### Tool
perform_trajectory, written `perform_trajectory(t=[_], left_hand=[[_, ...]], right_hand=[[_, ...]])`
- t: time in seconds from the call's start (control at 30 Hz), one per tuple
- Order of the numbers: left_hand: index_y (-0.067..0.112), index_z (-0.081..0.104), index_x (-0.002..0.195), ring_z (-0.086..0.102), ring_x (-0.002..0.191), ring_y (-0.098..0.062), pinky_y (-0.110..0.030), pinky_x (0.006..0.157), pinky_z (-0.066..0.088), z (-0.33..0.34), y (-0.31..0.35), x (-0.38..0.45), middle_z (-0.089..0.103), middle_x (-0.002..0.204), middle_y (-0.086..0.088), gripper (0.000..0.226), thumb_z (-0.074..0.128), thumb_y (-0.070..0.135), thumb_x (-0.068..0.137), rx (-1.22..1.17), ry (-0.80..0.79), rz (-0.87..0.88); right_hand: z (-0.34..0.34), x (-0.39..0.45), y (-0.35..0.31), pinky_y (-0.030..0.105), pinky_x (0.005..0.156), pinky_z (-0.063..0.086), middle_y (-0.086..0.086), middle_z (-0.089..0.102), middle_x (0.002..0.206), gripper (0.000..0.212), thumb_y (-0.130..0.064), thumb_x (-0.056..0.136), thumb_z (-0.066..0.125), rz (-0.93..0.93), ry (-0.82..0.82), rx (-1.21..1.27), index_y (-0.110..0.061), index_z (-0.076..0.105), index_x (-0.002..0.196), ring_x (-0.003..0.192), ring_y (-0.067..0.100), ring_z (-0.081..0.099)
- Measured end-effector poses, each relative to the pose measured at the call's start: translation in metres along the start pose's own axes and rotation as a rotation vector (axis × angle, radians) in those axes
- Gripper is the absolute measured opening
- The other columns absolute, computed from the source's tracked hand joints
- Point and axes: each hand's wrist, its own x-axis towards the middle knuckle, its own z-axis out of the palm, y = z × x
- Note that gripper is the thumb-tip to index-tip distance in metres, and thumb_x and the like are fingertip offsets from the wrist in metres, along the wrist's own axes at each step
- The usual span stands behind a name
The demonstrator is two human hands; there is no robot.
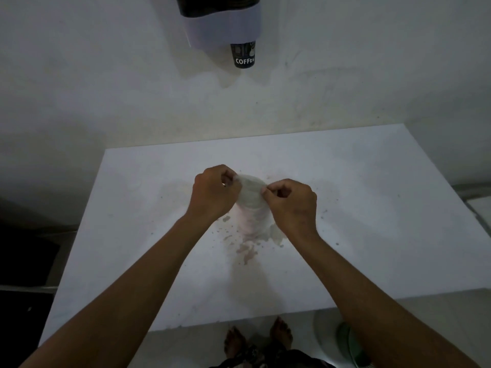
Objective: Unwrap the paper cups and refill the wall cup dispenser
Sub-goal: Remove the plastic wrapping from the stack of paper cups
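Bare forearms reaching over the stained white tabletop (pixel 372 208). Left hand (pixel 212 191) and right hand (pixel 291 203) fingers pinched shut on the clear plastic wrap atop an upright sleeve of pale paper cups (pixel 252 205). Unwrapping just begun; grey wall cup dispenser (pixel 223 27), one dark coffee cup (pixel 243 55) showing below, not yet refilled.

The plastic-wrapped stack of pale paper cups (pixel 252 205) stands mid-table on the white stained table (pixel 372 235), between my left hand (pixel 215 192) and right hand (pixel 292 205). Behind the far edge, the wall-mounted cup dispenser (pixel 220 19) hangs above.
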Motion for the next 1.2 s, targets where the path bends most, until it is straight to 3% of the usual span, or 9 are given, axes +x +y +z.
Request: perform_trajectory(t=[0.1,0.2,0.4,0.6,0.7,0.8,0.97,1.07,1.2], left_hand=[[0.024,0.054,0.091,0.069,0.070,-0.026,-0.045,0.061,0.060,-0.002,0.008,0.003,0.070,0.085,-0.003,0.011,0.056,0.013,0.090,-0.004,-0.044,0.015],[0.023,0.056,0.085,0.068,0.070,-0.024,-0.043,0.066,0.058,-0.003,0.010,0.007,0.068,0.080,0.002,0.022,0.051,0.003,0.090,0.070,-0.098,0.144],[0.027,0.068,0.116,0.066,0.080,0.001,-0.002,0.066,0.046,-0.011,0.002,0.012,0.065,0.099,0.015,0.036,0.073,0.012,0.084,0.073,-0.279,0.159],[0.027,0.069,0.096,0.069,0.067,-0.007,-0.037,0.071,0.060,-0.006,0.003,0.012,0.070,0.082,0.012,0.016,0.064,0.014,0.087,0.003,-0.092,0.109],[0.031,0.057,0.088,0.071,0.070,-0.016,-0.046,0.071,0.060,-0.002,-0.001,0.011,0.072,0.086,0.010,0.016,0.060,0.015,0.088,-0.041,-0.101,0.068],[0.041,0.067,0.098,0.072,0.087,-0.019,-0.048,0.080,0.060,0.005,-0.013,0.009,0.074,0.099,0.008,0.026,0.055,0.019,0.092,-0.151,-0.177,-0.014],[0.028,0.048,0.146,0.061,0.120,-0.002,-0.027,0.102,0.051,0.024,-0.031,-0.029,0.063,0.134,0.013,0.053,0.059,0.042,0.096,-0.327,-0.340,0.034],[0.027,0.034,0.154,0.060,0.121,-0.004,-0.023,0.102,0.050,0.034,-0.039,-0.036,0.059,0.140,0.009,0.080,0.064,0.053,0.085,-0.280,-0.280,0.029],[0.026,0.042,0.150,0.059,0.124,-0.006,-0.031,0.105,0.050,0.038,-0.042,-0.039,0.059,0.140,0.008,0.074,0.055,0.064,0.087,-0.277,-0.262,0.043]], right_hand=[[0.000,0.011,-0.003,0.030,0.071,0.055,-0.016,0.069,0.076,0.013,-0.036,0.083,0.072,0.117,-0.052,-0.060,-0.030,0.074,0.094,0.077,0.008,0.066],[0.001,0.017,-0.007,0.026,0.059,0.045,-0.014,0.065,0.069,0.024,-0.037,0.091,0.062,0.128,-0.085,-0.105,-0.025,0.069,0.071,0.067,0.008,0.060],[0.000,0.015,0.000,0.029,0.065,0.042,-0.013,0.060,0.072,0.021,-0.030,0.100,0.048,0.079,-0.002,0.014,-0.021,0.060,0.085,0.070,0.005,0.056],[-0.003,0.013,0.001,0.014,0.065,0.045,-0.006,0.068,0.081,0.029,-0.003,0.096,0.043,-0.099,-0.055,0.015,-0.020,0.066,0.091,0.071,0.014,0.062],[-0.001,0.023,-0.001,0.032,0.066,0.051,-0.005,0.061,0.064,0.027,-0.016,0.089,0.050,0.120,-0.083,0.081,-0.011,0.063,0.065,0.062,0.016,0.058],[0.002,0.029,0.003,0.047,0.067,0.057,0.005,0.050,0.060,0.033,-0.031,0.079,0.058,0.269,-0.167,0.176,-0.001,0.053,0.064,0.061,0.018,0.049],[0.007,0.014,0.014,0.025,0.079,0.054,-0.005,0.073,0.095,0.023,-0.038,0.093,0.060,0.260,-0.265,0.263,-0.019,0.074,0.096,0.089,0.008,0.066],[0.015,0.004,0.019,0.015,0.081,0.051,-0.009,0.066,0.109,0.024,-0.040,0.093,0.061,0.174,-0.137,0.266,-0.021,0.073,0.101,0.097,0.001,0.062],[0.016,0.001,0.018,0.007,0.069,0.047,-0.008,0.066,0.104,0.018,-0.030,0.095,0.061,0.097,0.015,0.265,-0.018,0.075,0.094,0.092,-0.004,0.061]])
